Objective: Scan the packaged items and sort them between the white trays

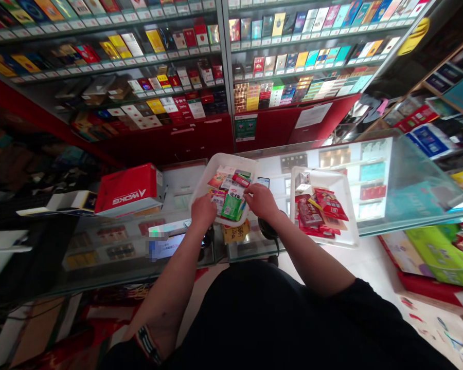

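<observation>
A white plastic tray [202, 177] on the glass counter holds several small snack packets. Over its front left rim sits my left hand [204, 211], fingers curled beside a purple and yellow packet [218, 199]; what they grip is hidden. My right hand [260, 201] reaches over the right side, thumb and fingers pinched at the upper edge of a green and white snack packet [233, 203]. Behind that packet lie a small red packet [241, 180] and a pinkish one [216, 180]. To the right, a second white tray [351, 216] contains red packets [329, 203] and a dark red one [309, 209].
A red box [127, 187] stands left on the glass counter [401, 200]. Nearer me are a device with a lit screen [167, 246] and a yellow handwritten tag [236, 232]. Shelves of cigarette packs [189, 67] rise behind. Green boxes [440, 252] stand at right.
</observation>
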A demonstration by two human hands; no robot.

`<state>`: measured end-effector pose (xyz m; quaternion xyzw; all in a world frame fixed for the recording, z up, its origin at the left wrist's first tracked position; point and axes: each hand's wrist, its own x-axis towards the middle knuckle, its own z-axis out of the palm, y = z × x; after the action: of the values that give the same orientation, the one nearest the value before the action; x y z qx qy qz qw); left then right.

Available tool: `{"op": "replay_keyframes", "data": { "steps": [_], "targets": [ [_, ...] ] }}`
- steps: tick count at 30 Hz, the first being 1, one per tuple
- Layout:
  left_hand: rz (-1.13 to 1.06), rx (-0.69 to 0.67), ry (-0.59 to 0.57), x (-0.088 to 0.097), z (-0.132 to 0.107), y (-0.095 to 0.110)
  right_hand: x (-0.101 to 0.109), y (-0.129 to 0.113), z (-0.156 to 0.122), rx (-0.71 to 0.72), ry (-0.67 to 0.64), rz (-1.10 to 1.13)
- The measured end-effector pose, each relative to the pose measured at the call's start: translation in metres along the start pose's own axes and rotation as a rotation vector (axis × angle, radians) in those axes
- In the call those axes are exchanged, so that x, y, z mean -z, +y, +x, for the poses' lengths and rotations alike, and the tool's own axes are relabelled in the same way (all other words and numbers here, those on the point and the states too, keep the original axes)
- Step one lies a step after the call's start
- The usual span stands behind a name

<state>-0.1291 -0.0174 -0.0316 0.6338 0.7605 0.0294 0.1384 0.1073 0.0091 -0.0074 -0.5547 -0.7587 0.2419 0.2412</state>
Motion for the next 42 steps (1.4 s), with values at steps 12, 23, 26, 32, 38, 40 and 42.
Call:
{"op": "replay_keyframes", "data": {
  "steps": [12, 23, 26, 32, 38, 40, 42],
  "targets": [
    [-0.061, -0.049, -0.185, 0.0, 0.014, 0.01, -0.024, -0.017, 0.006, -0.065, -0.049, -0.033],
    [-0.266, -0.041, -0.217, -0.004, 0.01, 0.022, -0.023, -0.019, 0.005, -0.1, -0.077, -0.058],
    [-0.304, -0.031, -0.215, 0.0, 0.009, 0.022, -0.026, -0.018, 0.005, -0.095, -0.072, -0.057],
    [-0.459, -0.007, -0.103, 0.012, 0.003, 0.022, -0.027, -0.015, 0.004, -0.188, -0.004, 0.029],
    [-0.264, -0.335, 0.346, 0.025, -0.018, 0.033, -0.014, -0.026, 0.003, -0.486, -0.067, 0.884],
    [-0.228, -0.4, 0.39, 0.025, -0.024, 0.039, -0.011, -0.029, 0.003, -0.583, -0.063, 1.138],
    [-0.234, -0.432, 0.406, 0.024, -0.029, 0.046, -0.008, -0.03, 0.004, -0.695, -0.011, 1.215]
  ]
}}
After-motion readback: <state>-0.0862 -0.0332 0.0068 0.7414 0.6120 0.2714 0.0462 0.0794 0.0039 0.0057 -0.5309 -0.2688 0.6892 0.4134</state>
